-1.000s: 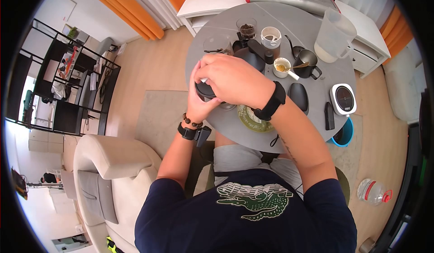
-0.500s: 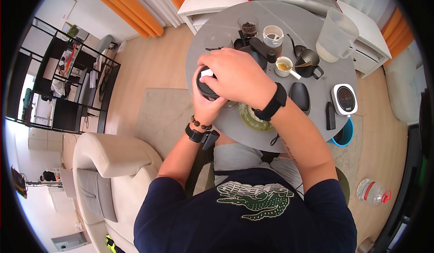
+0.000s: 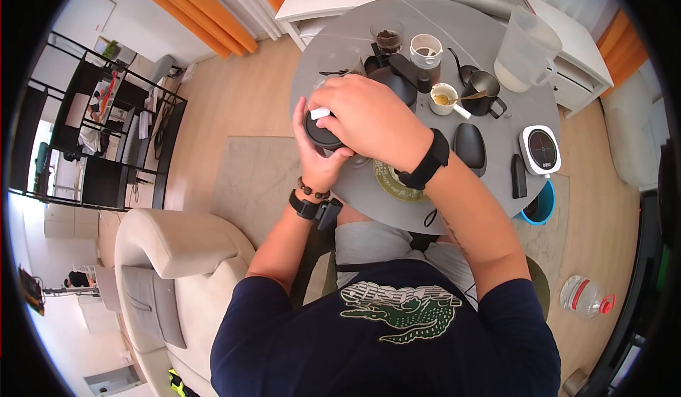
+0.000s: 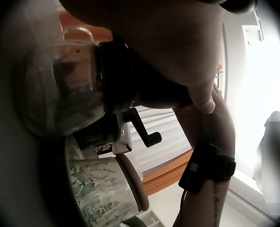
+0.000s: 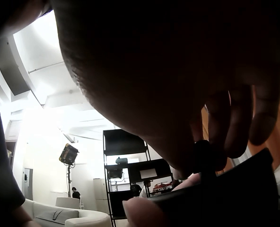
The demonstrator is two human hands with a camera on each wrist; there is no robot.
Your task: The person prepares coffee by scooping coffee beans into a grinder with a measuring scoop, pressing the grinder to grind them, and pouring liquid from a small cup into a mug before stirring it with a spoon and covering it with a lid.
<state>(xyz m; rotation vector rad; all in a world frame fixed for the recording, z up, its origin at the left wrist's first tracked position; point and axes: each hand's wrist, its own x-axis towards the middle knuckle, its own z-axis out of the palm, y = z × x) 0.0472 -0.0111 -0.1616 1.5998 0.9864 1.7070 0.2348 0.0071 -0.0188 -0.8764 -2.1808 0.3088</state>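
Observation:
At the near left of the round table, my left hand (image 3: 319, 166) wraps round a glass jar with a black top (image 3: 323, 136). My right hand (image 3: 379, 117) lies over that top, its thumb and fingers pinching a small white-capped knob (image 3: 320, 113). In the right wrist view the knob (image 5: 204, 156) stands up from the flat black disc (image 5: 244, 189). The left wrist view shows the clear jar (image 4: 59, 94) below the black collar, something dark inside. A green patterned plate (image 3: 397, 188) lies right of the hands, partly hidden by the right wrist.
Behind the hands stand a black crank-handled device (image 3: 411, 71), a glass of dark bits (image 3: 387, 39) and a white cup (image 3: 425, 49). Further right are a white handled pot (image 3: 441, 99), a dark metal jug (image 3: 482, 88), a clear pitcher (image 3: 525, 49) and a scale (image 3: 540, 149).
The right hand has shifted slightly with the knob, moving it toward the far side of the black top and uncovering more of the top. The left hand keeps its hold while its fingers shift.

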